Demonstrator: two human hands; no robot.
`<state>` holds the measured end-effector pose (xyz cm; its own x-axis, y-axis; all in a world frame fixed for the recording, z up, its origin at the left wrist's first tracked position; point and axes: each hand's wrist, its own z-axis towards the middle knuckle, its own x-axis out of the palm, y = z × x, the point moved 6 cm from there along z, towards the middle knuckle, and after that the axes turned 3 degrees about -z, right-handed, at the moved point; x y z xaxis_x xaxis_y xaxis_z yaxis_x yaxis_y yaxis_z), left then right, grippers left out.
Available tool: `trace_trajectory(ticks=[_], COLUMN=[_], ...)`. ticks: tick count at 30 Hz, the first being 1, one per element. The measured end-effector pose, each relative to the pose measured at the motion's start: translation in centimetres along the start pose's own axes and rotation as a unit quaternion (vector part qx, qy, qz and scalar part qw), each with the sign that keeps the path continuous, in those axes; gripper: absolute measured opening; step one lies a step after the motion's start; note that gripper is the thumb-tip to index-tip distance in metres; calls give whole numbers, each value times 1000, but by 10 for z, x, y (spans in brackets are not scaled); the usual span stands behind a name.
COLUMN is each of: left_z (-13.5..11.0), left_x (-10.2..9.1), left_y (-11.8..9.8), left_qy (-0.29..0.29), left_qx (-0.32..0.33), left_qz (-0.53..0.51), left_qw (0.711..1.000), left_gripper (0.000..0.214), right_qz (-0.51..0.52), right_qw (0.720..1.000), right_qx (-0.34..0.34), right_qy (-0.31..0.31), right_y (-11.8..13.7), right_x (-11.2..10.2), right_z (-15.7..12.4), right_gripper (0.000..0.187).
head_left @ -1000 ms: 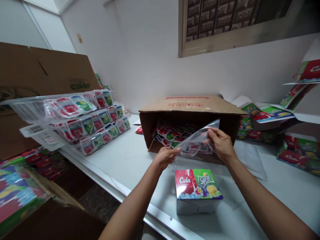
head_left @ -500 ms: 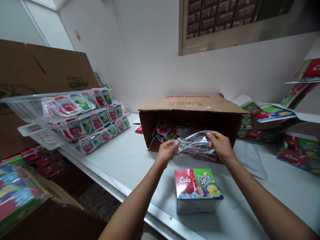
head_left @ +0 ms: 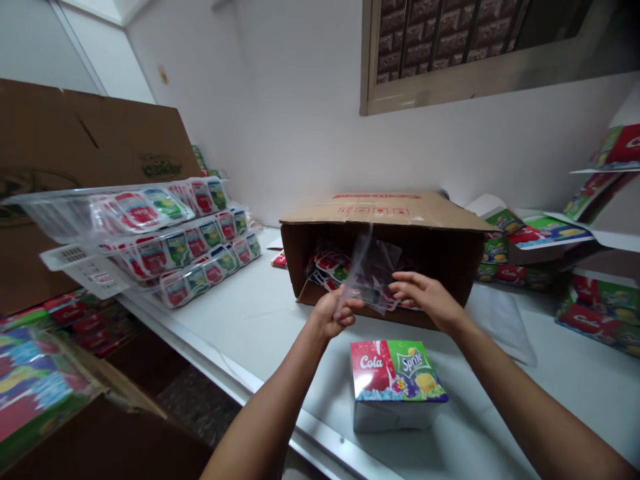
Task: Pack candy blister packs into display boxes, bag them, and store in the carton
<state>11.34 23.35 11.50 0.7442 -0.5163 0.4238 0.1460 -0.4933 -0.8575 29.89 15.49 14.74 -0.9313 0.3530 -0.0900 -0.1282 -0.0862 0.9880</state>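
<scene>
Brown cardboard backs the left of the scene, a tall carton standing behind stacked clear trays of red and green packets, all well apart from the hands. Further right, the left hand grips a clear plastic bag, thumb and fingers closed on its lower left part. The bag tilts up, loosely folded, in front of the mouth of a carton with packets heaped inside. It is no longer drawn taut between two hands: the left has it alone now, which, as I judge it, frees the right to work at the film. From here I cannot tell whether the bag's mouth is parted. Nearer than the bag, a Cola and Sprite box sits on the white table, touched by neither hand. The right hand has let go, its fingers loosely extended just beside the film; whether they brush it, I cannot tell. Right of that hand, more clear film lies flat, with printed boxes beyond.
</scene>
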Motion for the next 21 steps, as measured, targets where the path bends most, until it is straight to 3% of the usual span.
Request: trace_trajectory(ticks=[5,8,13,17,21], left_z=[0,1,3,8,-1], left_x=[16,24,20,-3,-20], left_y=[11,16,19,15,-15], left_qy=[50,67,58,-37,-198], left_qx=[-6,11,29,51,157], left_qz=[54,97,132,158,167], left_qw=[997,993,989,985,953], left_gripper=[39,40,52,58,57], right_qz=[-96,-155,-203,-305,-456], right_qw=[993,979,960,917,822], right_qx=[-63,-135,-191,-250,-339], right_qy=[8,19,4,-57,-33], right_y=[5,13,18,25,34], right_x=[38,53,51,35,44], right_z=[5,12,18,14,0], right_gripper=[44,31,33,34,19])
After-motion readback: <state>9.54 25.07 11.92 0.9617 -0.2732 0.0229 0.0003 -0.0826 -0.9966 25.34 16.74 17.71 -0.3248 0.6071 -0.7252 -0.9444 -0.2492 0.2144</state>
